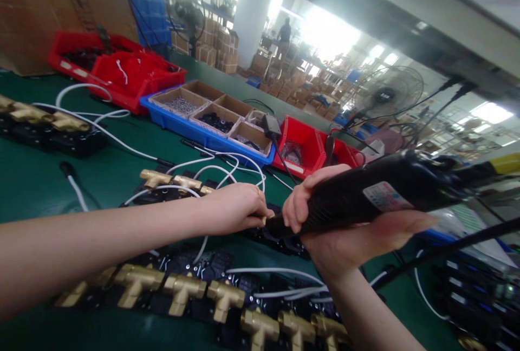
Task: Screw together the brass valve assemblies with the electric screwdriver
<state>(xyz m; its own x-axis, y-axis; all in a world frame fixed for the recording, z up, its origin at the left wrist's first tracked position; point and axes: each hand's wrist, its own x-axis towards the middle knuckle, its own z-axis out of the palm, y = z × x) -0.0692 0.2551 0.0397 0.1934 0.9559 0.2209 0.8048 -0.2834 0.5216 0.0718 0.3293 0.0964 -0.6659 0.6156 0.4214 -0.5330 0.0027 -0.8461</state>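
My right hand [329, 232] is wrapped round a black electric screwdriver [345, 199], which slants down to the left with its cable end at the upper right. My left hand [241, 209] is closed, its fingertips pinched right at the screwdriver's nose; what they hold is hidden. Under both hands lies a row of black units, and brass tee fittings [154, 179] with white cables show to the left of it. Nearer to me stretches a second row of brass tee fittings [223, 297] on black bodies.
A blue tray [170, 121] with cardboard compartments of small parts stands behind my hands. Red bins [298, 148] flank it on both sides. Brass fittings [32, 112] lie at far left, black units [475, 302] at right. White cables cross the green bench [36, 188].
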